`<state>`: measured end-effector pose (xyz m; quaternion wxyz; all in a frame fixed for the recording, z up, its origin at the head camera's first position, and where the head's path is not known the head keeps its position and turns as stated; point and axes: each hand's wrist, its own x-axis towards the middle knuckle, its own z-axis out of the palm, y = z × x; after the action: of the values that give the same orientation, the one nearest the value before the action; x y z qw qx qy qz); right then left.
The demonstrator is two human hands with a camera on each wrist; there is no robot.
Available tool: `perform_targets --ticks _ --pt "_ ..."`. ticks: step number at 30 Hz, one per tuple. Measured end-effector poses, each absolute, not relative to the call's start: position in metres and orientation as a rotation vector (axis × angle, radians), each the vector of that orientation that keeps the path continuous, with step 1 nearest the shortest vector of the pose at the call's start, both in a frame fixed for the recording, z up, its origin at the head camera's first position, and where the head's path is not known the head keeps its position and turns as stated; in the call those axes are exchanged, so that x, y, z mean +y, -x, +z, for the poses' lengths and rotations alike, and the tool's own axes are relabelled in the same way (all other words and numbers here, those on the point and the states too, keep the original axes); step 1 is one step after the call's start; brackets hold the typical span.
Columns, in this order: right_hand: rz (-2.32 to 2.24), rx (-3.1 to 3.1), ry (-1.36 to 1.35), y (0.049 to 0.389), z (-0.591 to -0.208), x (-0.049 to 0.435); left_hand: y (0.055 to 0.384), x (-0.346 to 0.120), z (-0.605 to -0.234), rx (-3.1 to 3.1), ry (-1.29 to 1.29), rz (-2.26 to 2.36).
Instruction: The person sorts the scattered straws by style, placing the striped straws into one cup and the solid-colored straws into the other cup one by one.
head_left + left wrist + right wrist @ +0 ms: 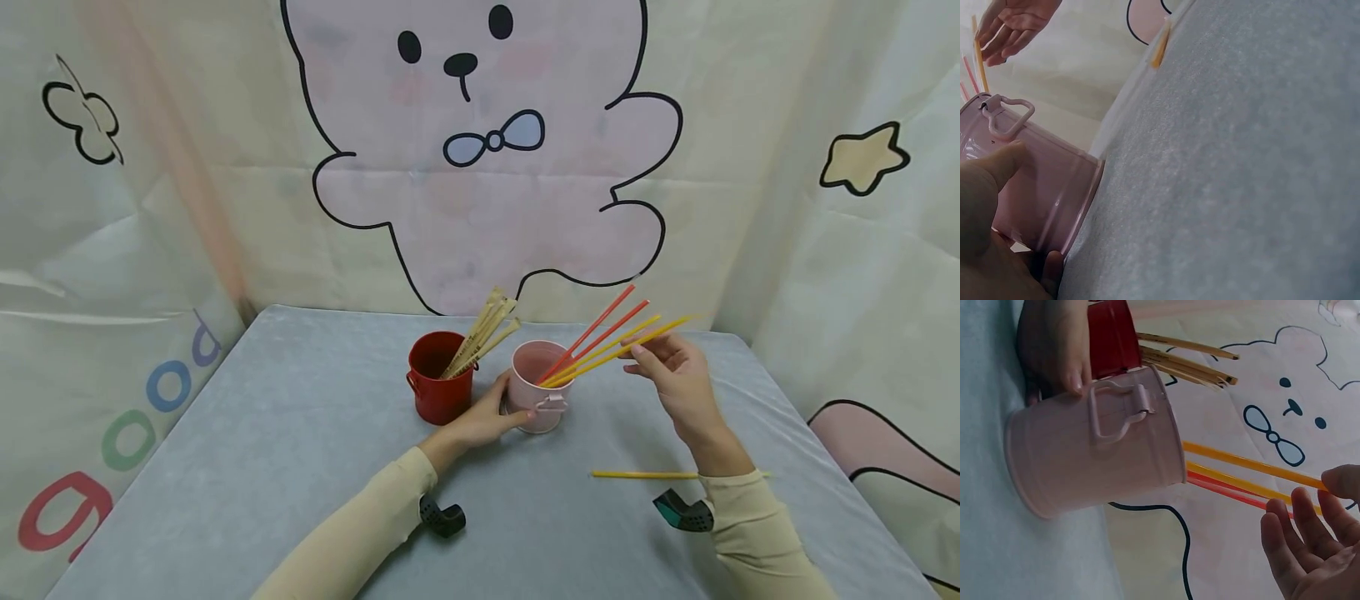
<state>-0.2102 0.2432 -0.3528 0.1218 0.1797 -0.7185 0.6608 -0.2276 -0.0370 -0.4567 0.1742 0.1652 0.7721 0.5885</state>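
Observation:
My left hand [476,419] grips a pink metal bucket [1054,187] low on its side, thumb on the front wall near the small wire handle [553,403]. The bucket stands on the table. Two red straws [600,321] and two yellow ones lean out of it towards the right. Thumb and fingers of my right hand [686,387] pinch the nearer yellow straw [1254,464] by its upper part, while its lower end is inside the bucket. The other yellow straw [1235,480] passes close by the fingers of that hand.
Left of the pink bucket stands a red bucket [442,400] holding several beige sticks [483,333] with dark marks. A yellow straw [645,475] lies on the grey-blue tablecloth [300,417] near my right wrist. Printed curtains hang behind the table and at both sides.

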Motion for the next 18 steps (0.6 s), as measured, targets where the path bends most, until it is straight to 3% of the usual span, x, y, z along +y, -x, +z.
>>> perform_targets --ticks 18 --pt "1.675 -2.414 -0.502 0.2134 -0.359 0.2389 0.229 -0.0387 -0.4577 2.203 -0.455 1.647"
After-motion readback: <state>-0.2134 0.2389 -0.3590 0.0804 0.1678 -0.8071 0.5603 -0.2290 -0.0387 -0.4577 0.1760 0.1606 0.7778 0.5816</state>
